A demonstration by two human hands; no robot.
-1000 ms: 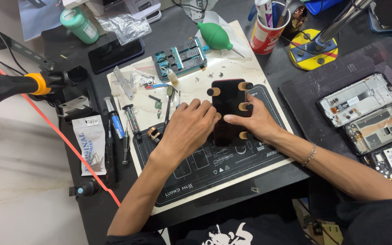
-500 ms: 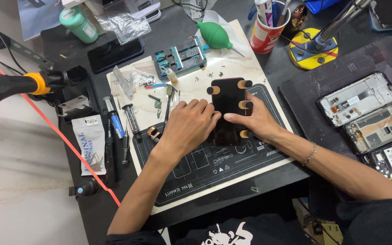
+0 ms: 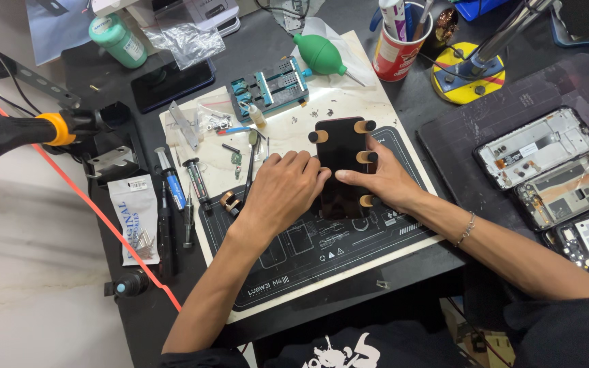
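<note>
**Both hands steady on the clamped phone**

Cluttered with repair gear, our bench carries a pale work mat with a dark printed panel, and the phone lies face-down-dark on it, near the middle. Over the last second almost nothing has shifted: the phone sits in the same spot and our hands have kept their places, so we judge the pressing or seating work on the phone is simply being held, not advanced.

Small round clamps grip the phone's edges, three on its right side and one at its upper left. Our left hand lies palm-down, fingers curled and closed against the phone's left edge; it grasps nothing else. Our right hand rests on the right side, thumb laid across the dark glass, fingers loosely bent near the lower clamps.

Just left of the left hand lie tweezers and screwdrivers. Further up stand a blue fixture, a green blower and a red cup. Well to the right, stripped phone frames lie on a dark mat.
</note>
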